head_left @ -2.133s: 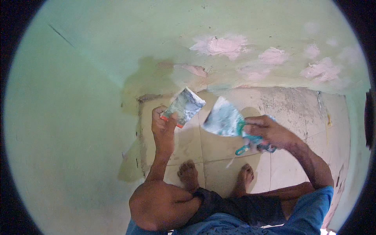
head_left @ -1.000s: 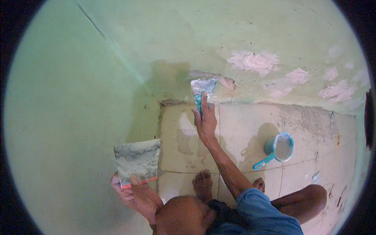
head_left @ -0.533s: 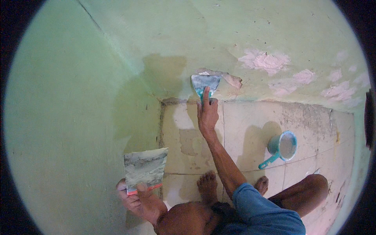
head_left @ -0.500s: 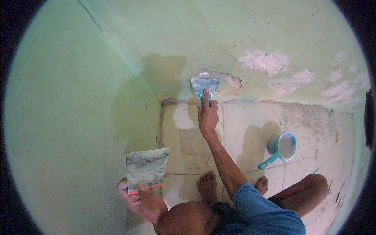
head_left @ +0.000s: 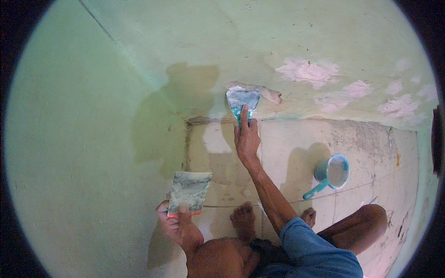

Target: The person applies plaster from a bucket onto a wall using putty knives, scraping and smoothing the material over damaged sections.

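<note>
My right hand [head_left: 246, 139] is closed on a teal-handled putty knife [head_left: 242, 98], index finger stretched along it. The blade is at the green wall [head_left: 236, 41], on the lower edge of a greyish damaged strip [head_left: 266, 91] with some white along it. Lower left, my left hand [head_left: 180, 227] grips a flat rectangular scraper blade [head_left: 190, 190] with a red-orange edge, smeared with grey filler. A teal dipper [head_left: 321, 171] of grey-white paste stands on the tiles to the right of my right arm.
Several pink filler patches [head_left: 310, 70] mark the wall to the right. The green side wall [head_left: 83, 153] meets it in a corner at the left. Stained cream tiles [head_left: 366, 153] lie below, with my bare feet on them. A dark object [head_left: 435, 139] is at the far right edge.
The putty knife moved from beside the dipper up to the damaged strip, and the dipper now stands on the floor. My left hand dropped, then shifted slightly up and right with its blade.
</note>
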Motion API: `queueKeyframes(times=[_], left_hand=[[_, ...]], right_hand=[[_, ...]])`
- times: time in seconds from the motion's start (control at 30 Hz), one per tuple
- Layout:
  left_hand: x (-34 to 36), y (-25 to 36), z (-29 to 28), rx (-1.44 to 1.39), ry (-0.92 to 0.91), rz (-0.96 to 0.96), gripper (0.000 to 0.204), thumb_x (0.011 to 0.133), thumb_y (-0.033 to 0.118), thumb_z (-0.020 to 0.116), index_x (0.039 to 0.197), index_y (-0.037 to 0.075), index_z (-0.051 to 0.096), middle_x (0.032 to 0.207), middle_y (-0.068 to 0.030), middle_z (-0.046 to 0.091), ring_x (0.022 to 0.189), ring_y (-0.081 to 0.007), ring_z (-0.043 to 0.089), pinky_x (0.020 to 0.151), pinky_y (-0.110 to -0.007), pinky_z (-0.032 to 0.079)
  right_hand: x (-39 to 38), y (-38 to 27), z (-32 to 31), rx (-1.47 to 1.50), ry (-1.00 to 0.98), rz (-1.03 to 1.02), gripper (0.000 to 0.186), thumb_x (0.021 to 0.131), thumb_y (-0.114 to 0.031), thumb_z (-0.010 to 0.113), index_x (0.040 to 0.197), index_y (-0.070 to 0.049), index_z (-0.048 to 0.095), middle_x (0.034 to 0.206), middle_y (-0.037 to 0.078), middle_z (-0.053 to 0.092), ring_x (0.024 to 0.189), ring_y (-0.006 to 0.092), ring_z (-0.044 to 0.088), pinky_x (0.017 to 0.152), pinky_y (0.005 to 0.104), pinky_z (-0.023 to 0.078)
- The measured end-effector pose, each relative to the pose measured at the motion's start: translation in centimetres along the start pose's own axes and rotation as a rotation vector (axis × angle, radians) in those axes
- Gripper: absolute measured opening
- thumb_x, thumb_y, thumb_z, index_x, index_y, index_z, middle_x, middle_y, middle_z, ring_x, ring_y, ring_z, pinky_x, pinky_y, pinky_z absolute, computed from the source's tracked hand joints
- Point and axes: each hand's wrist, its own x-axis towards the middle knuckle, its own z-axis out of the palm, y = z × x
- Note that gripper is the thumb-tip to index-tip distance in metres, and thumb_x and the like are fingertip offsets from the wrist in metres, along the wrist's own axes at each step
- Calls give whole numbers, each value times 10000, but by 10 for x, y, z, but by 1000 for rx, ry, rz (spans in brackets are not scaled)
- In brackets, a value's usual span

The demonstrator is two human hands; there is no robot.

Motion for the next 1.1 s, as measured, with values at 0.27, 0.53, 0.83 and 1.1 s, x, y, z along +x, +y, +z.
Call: queueKeyframes(times=[0.27,0.53,0.83,1.1], left_hand=[[-3,-26,-7,-26,-17,-76,269,862,103,654,1040,33,465,908,-72,586,802,-130,559,742,-287,493],[0,-40,-7,-4,-29,-81,290,855,83,650,1072,26,466,919,-55,569,807,-122,527,765,-279,460],[-1,-35,-4,17,-59,-41,257,884,98,628,1072,20,472,936,-61,574,799,-121,525,721,-274,456],[18,-97,-19,-238,-343,-291,197,936,181,581,1053,33,525,974,-63,614,855,-165,595,791,-348,512]], right_hand=[[2,-6,-8,119,78,-37,865,847,-155,669,1530,-236,145,948,133,479,767,299,535,601,449,485],[4,7,3,-6,19,-41,899,829,-154,689,1530,-240,133,949,133,481,763,305,547,582,434,498],[1,-9,-14,110,-10,-47,883,832,-158,671,1528,-224,132,986,168,509,789,346,572,600,454,513],[-10,28,-94,-148,-411,-269,738,825,-111,550,1481,-114,211,1112,262,577,774,400,645,586,508,525]])
